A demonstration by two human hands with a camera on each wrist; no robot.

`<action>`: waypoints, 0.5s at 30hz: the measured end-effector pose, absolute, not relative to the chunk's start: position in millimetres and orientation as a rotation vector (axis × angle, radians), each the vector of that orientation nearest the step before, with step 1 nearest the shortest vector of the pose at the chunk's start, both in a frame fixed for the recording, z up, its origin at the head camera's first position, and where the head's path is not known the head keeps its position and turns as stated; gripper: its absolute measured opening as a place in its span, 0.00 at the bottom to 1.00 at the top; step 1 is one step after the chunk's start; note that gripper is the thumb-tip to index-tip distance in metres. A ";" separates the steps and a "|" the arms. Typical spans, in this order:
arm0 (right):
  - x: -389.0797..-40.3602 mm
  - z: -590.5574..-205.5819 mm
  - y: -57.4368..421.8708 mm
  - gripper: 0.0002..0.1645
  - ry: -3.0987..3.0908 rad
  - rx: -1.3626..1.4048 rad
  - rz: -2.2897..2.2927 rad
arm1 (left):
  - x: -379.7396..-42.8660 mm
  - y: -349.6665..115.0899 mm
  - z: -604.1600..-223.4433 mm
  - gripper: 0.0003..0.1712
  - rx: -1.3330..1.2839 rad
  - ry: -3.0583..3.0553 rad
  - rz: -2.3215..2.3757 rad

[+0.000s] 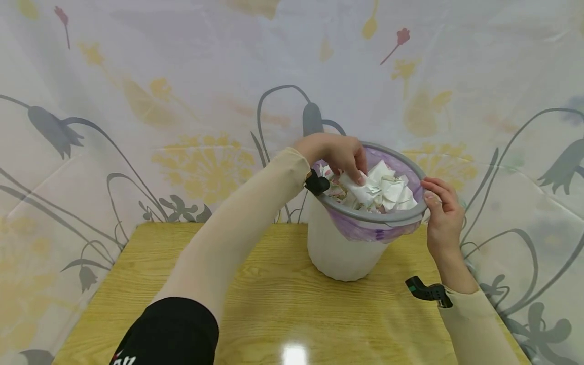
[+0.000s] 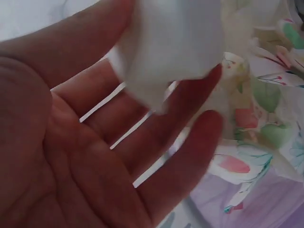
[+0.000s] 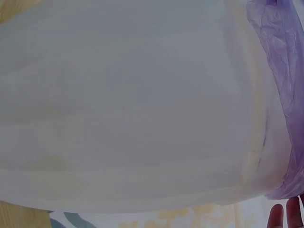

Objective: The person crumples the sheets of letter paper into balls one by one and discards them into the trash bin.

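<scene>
A white trash bin with a grey rim is on the table, lined with a purple bag. Crumpled paper scraps fill it nearly to the top, some printed with flowers in the left wrist view. Over the left part of the opening, my left hand pinches a white piece of paper between thumb and fingers. My right hand grips the rim at the right, thumb on the near side. In the right wrist view, the bin wall fills most of the picture, and only some fingertips show.
The wooden table extends in front of the bin. Close behind hangs a flower-patterned cloth. A black wrist camera sits on the right sleeve, and another on the left wrist is beside the rim.
</scene>
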State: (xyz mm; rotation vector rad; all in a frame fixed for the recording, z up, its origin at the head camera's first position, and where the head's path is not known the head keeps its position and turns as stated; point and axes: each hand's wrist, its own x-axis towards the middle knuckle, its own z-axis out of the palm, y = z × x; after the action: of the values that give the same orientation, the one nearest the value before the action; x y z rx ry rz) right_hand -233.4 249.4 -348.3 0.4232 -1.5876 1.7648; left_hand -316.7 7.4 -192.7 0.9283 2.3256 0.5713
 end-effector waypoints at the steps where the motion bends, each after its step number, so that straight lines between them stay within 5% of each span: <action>1: -233.1 -348.4 249.6 0.15 -1.587 0.421 1.764 | -317.3 9.7 -194.8 0.19 0.887 2.309 0.550; 15: -234.8 -351.6 250.6 0.16 -1.573 0.418 1.762 | -309.1 17.8 -197.5 0.38 0.895 2.201 0.132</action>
State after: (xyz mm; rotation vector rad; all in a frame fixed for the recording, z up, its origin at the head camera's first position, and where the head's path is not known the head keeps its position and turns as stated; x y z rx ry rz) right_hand -234.8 250.6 -351.6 0.4182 -1.5725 1.7615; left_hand -309.1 17.8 -197.5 0.8950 2.2013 0.1321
